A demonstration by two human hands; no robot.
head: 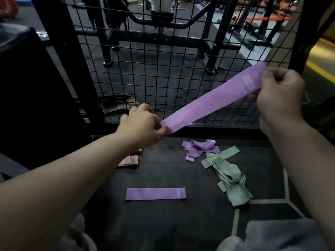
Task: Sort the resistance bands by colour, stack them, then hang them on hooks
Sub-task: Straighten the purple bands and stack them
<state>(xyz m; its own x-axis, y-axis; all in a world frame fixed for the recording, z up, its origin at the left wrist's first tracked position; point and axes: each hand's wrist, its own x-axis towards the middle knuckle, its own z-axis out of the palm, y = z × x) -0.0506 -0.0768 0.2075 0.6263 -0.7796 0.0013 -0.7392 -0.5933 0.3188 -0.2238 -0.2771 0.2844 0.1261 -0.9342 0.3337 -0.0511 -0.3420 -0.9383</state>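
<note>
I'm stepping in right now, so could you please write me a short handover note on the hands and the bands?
Hands: left hand and right hand each pinch an end of one purple band, held in the air.
Floor: one flat purple band, a tangled purple heap, a tangled green heap, a pink stack.
Done: pink stacked.
To do: stack purple and green, hang all.

Flat band (155,193) on mat (163,171), tangled bands (230,178) right, mesh (163,78) behind
</note>
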